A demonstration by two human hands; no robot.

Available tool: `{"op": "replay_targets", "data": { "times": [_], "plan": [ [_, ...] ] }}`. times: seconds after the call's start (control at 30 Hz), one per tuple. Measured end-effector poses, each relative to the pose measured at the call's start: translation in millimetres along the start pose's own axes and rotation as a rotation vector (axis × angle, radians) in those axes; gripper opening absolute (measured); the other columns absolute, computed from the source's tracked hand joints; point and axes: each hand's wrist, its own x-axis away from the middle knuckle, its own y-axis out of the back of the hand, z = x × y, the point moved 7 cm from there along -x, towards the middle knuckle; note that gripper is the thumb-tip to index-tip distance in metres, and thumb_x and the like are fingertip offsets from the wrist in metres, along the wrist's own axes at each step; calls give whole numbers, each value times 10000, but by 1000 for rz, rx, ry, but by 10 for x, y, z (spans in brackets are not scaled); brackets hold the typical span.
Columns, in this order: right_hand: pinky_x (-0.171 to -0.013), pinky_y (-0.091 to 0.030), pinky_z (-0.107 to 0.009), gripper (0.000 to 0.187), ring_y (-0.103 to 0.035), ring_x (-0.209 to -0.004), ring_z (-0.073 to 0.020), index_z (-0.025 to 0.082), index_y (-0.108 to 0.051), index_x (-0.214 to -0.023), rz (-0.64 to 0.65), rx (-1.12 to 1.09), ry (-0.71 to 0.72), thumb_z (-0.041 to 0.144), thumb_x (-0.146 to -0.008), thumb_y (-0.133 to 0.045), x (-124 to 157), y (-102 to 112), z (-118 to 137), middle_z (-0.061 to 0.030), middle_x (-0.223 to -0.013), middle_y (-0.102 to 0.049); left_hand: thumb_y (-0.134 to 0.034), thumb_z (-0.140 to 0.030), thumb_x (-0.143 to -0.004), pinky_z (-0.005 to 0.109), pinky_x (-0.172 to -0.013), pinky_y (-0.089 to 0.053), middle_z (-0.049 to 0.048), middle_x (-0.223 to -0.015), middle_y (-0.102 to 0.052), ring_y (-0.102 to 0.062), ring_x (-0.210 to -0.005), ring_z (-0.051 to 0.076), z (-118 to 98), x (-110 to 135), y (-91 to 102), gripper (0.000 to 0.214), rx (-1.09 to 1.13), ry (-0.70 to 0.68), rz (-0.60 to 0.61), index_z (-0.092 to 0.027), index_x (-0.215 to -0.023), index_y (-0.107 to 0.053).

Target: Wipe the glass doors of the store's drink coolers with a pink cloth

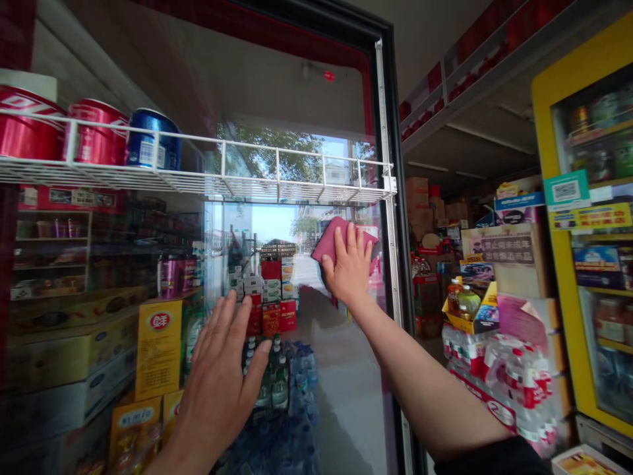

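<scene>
A glass fridge door stands open in front of me, and I see its inner side with a white wire shelf fixed across it. My right hand lies flat, fingers stretched out, and presses a pink cloth against the glass just under the shelf, near the door's right edge. Lower down, my left hand rests flat on the glass with its fingers spread. It holds nothing. The glass reflects a street and trees.
Two red cans and a blue can stand on the wire shelf at the left. Behind the glass are stacked boxes and bottles. To the right are packs of bottled drinks, cartons and a yellow-framed cooler.
</scene>
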Motion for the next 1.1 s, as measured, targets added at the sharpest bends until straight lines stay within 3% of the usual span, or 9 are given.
{"op": "replay_targets", "data": {
  "times": [0.1, 0.2, 0.3, 0.37, 0.47, 0.7, 0.8, 0.93, 1.1],
  "plan": [
    [-1367, -102, -740, 765, -109, -1735, -413, 224, -335, -1749, 43, -95, 149, 481, -1070, -577, -78, -65, 607, -139, -1866, -181, -529, -423, -1057, 655, -1344, -350, 141, -1848, -257, -289, -1704, 364, -30, -64, 9, 788, -4, -13, -12, -281, -1759, -199],
    [-1390, -88, -694, 754, -112, -1740, -369, 242, -347, -1741, 149, -140, 454, 523, -1079, -574, -19, -108, 1162, -102, -1868, -195, -536, -415, -1052, 655, -1343, -354, 136, -1846, -264, -290, -1703, 368, -109, -123, -10, 802, 2, -35, -23, -292, -1762, -184],
    [-1402, -95, -659, 707, -149, -1735, -346, 240, -368, -1731, 206, -141, 709, 517, -1103, -537, 93, -104, 1377, -85, -1860, -239, -539, -413, -1051, 668, -1323, -379, 150, -1835, -287, -305, -1696, 380, -200, -167, -38, 802, -4, -63, -31, -287, -1761, -188],
    [-1409, -88, -643, 710, -169, -1732, -335, 245, -368, -1732, 226, -133, 790, 523, -1102, -544, 112, -93, 1310, -78, -1856, -252, -541, -418, -1050, 668, -1320, -384, 150, -1835, -287, -309, -1694, 382, -239, -186, -50, 805, -6, -75, -27, -290, -1762, -186],
    [-1411, -94, -638, 759, -180, -1732, -326, 266, -360, -1736, 255, -100, 803, 552, -1074, -597, 50, -63, 994, -71, -1854, -253, -537, -427, -1052, 654, -1332, -372, 133, -1842, -276, -298, -1700, 368, -241, -193, -45, 804, 1, -78, -18, -299, -1763, -183],
    [-1399, -106, -639, 797, -149, -1737, -353, 265, -341, -1746, 215, 47, 495, 499, -1046, -643, -287, 98, -204, -90, -1867, -202, -519, -443, -1062, 657, -1331, -367, 146, -1840, -276, -287, -1705, 359, -146, -128, -75, 786, 5, -41, 2, -282, -1760, -196],
    [-1391, -120, -642, 791, -148, -1735, -364, 231, -322, -1752, 167, 83, 353, 495, -1057, -591, -369, 125, -559, -112, -1869, -188, -521, -448, -1062, 648, -1332, -369, 139, -1842, -274, -295, -1702, 359, -135, -107, -99, 786, 17, -16, 10, -293, -1761, -198],
    [-1381, -150, -654, 762, -147, -1734, -371, 208, -306, -1756, 44, 99, 216, 513, -1084, -499, -368, 103, -616, -137, -1865, -196, -512, -448, -1066, 632, -1336, -370, 120, -1841, -287, -305, -1699, 348, -92, -67, -65, 779, 35, 13, -6, -313, -1763, -191],
    [-1330, -195, -749, 750, -165, -1718, -436, 179, -293, -1759, -53, 84, 84, 518, -1100, -411, -319, 20, -263, -184, -1849, -228, -515, -434, -1066, 630, -1347, -357, 120, -1842, -283, -290, -1705, 342, 73, 18, 14, 790, 28, 25, -21, -294, -1766, -176]
  ]
}}
